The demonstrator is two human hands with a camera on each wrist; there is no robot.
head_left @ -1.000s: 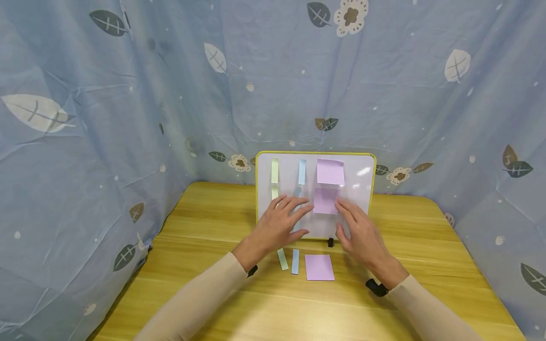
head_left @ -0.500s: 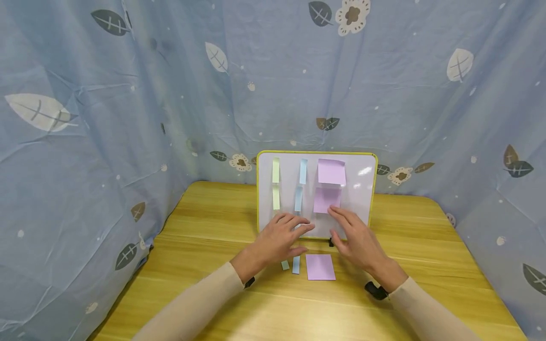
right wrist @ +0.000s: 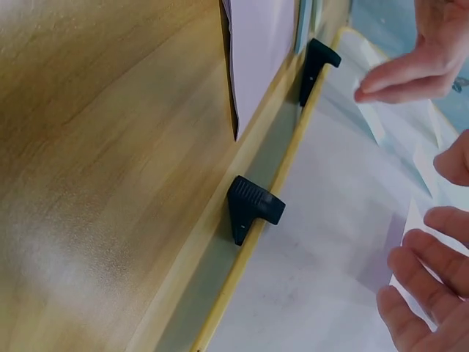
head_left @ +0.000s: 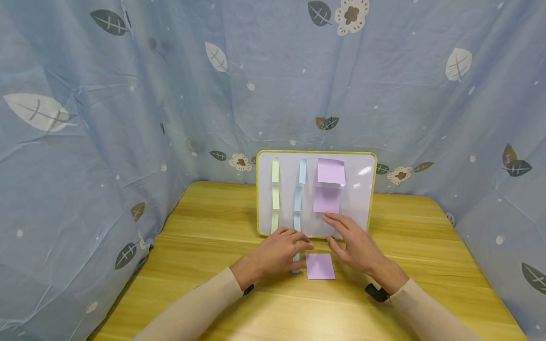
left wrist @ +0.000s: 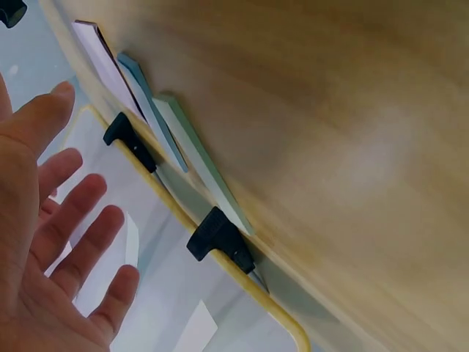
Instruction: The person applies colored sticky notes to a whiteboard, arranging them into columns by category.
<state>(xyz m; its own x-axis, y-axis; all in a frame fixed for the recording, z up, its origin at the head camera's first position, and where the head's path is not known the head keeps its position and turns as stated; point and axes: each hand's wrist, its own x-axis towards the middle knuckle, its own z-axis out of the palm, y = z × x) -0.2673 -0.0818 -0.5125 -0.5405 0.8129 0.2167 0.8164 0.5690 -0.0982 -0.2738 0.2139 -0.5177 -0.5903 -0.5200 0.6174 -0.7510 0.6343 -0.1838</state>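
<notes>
My left hand (head_left: 279, 251) hovers over the small note pads in front of the whiteboard (head_left: 358, 199), fingers loosely bent with nothing held. Beneath it the blue strip pad (head_left: 296, 270) is partly covered; the green strip pad (left wrist: 201, 161) shows only in the left wrist view. My right hand (head_left: 360, 246) is by the board's lower part, fingers extended and holding nothing, just below the lower purple sticky note (head_left: 326, 200). Between the hands lies a square purple sticky-note pad (head_left: 321, 266). Green strips (head_left: 275, 196) and blue strips (head_left: 298, 199) hang in columns on the board.
The board has a yellow frame (head_left: 257, 194) and stands on black feet (right wrist: 249, 209). An upper purple note (head_left: 331, 171) is stuck near its top. Wooden table surface (head_left: 204, 222) extends around it. A blue patterned curtain (head_left: 273, 94) encloses the back and sides.
Both hands have come down from the board, the left farther, over the strip pads. The lower green and blue strips have come into sight; the green pad is now covered in the head view.
</notes>
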